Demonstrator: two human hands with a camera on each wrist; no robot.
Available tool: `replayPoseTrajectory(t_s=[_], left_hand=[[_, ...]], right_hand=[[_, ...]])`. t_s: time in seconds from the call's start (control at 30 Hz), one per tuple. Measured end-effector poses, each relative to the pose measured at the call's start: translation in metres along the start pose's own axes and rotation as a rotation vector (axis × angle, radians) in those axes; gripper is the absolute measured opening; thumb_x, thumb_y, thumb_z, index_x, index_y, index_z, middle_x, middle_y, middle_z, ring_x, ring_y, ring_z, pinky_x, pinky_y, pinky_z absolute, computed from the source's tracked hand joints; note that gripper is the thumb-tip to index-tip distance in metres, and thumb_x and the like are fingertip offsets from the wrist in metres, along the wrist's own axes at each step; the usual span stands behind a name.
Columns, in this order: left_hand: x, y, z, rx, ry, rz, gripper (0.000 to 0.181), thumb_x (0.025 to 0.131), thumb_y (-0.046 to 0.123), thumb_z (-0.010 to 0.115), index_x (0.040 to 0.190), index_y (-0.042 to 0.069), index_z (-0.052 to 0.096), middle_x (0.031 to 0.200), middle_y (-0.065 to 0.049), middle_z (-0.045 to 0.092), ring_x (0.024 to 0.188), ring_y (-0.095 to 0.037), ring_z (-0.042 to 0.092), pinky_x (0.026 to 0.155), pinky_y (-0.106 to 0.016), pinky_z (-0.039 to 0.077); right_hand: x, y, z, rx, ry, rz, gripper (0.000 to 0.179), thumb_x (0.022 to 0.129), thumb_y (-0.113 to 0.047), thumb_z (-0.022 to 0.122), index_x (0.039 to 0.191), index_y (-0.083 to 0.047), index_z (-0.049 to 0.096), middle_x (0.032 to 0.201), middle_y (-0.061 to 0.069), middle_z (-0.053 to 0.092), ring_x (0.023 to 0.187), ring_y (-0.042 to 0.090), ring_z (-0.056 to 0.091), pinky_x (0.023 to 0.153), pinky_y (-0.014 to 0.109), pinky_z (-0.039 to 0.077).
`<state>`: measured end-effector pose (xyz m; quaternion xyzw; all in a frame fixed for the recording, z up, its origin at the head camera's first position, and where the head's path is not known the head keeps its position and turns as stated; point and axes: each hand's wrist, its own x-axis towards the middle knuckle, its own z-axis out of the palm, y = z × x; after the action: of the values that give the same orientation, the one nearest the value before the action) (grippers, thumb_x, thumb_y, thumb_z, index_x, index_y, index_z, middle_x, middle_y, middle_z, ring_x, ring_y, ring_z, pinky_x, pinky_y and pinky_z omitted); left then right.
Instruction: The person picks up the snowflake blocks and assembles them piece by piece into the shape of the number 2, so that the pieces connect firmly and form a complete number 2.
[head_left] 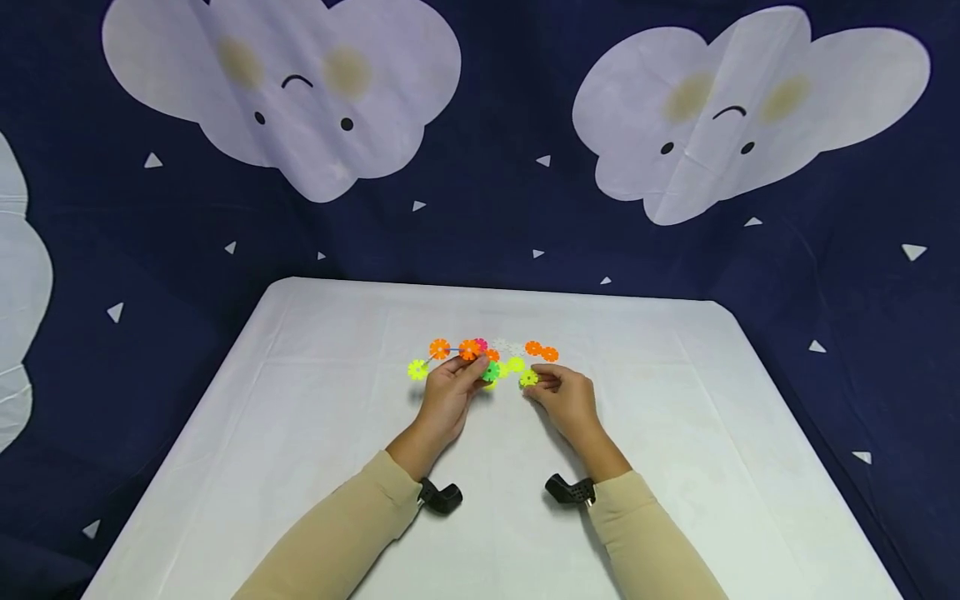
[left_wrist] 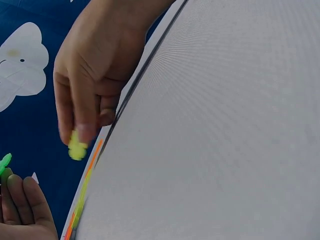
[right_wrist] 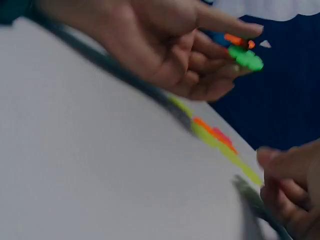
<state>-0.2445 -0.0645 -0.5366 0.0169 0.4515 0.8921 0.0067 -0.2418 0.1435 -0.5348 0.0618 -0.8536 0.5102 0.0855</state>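
My left hand (head_left: 448,393) pinches a green snowflake-shaped disc (head_left: 491,372) between thumb and fingers. In the right wrist view, orange and blue pieces show behind this green disc (right_wrist: 246,58); whether they are joined to it I cannot tell. To the right, my right hand (head_left: 567,402) holds a yellow snowflake disc (head_left: 528,377) by its edge with the fingertips. The left wrist view shows the same yellow disc (left_wrist: 77,146) below the fingers. A small gap separates the green disc from the yellow one.
Beyond the hands are loose orange discs (head_left: 542,351), clear whitish discs (head_left: 507,346), a pink disc (head_left: 481,343) and yellow discs (head_left: 515,364). Left of them, orange discs (head_left: 439,348) linked by a blue piece stand near a yellow-green disc (head_left: 417,369). A white table (head_left: 300,500) lies underneath.
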Motion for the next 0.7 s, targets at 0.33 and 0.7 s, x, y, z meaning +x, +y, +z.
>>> replayPoseTrajectory(t_s=[0.33,0.7], left_hand=[[0.000,0.002,0.001,-0.055,0.042,0.033,0.016,0.102,0.006,0.072,0.109,-0.008,0.071,0.100,-0.009,0.071,0.086,-0.017,0.068,0.087,-0.034,0.059],[-0.006,0.002,0.011,-0.144,0.007,0.054,0.021,0.107,0.003,0.062,0.122,-0.011,0.067,0.111,-0.010,0.070,0.089,-0.013,0.064,0.083,-0.027,0.055]], right_hand=[[-0.025,-0.029,0.028,0.876,-0.063,0.314,0.040,0.091,0.012,0.077,0.129,0.015,0.065,0.095,0.012,0.072,0.083,0.017,0.072,0.075,0.030,0.062],[-0.033,-0.045,0.044,1.082,0.009,0.310,0.033,0.095,0.015,0.070,0.127,0.014,0.066,0.094,0.012,0.073,0.078,0.015,0.070,0.072,0.026,0.060]])
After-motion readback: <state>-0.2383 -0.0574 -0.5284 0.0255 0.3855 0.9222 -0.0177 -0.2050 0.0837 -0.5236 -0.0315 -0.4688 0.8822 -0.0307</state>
